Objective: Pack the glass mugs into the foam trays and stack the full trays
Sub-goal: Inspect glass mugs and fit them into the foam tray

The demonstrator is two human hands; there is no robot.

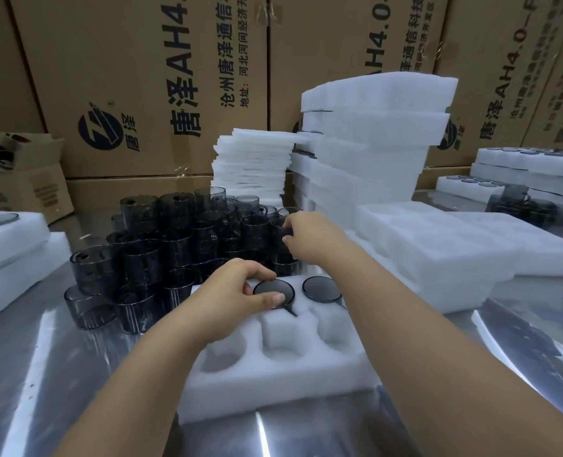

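Steel tabletop (26, 374), mugs (148, 252) beside foam tray (273, 384)

the left cardboard carton (135, 77) is displaying, in large black print running sideways, "唐泽ah4." beside a round logo (100, 130) tagged "唐泽", with smaller lines reading "沧州唐泽通信" and "地址:河北河间经济开". the middle carton (349, 37) is showing "ah4.0-" and "泽通信科技". the right carton (504, 77) is repeating "唐泽ah4.0-p", its small print proving too blurred to read.

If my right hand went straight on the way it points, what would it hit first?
Likely a dark glass mug at the pile's right edge; the right hand is nearly on it, though blur hides contact.
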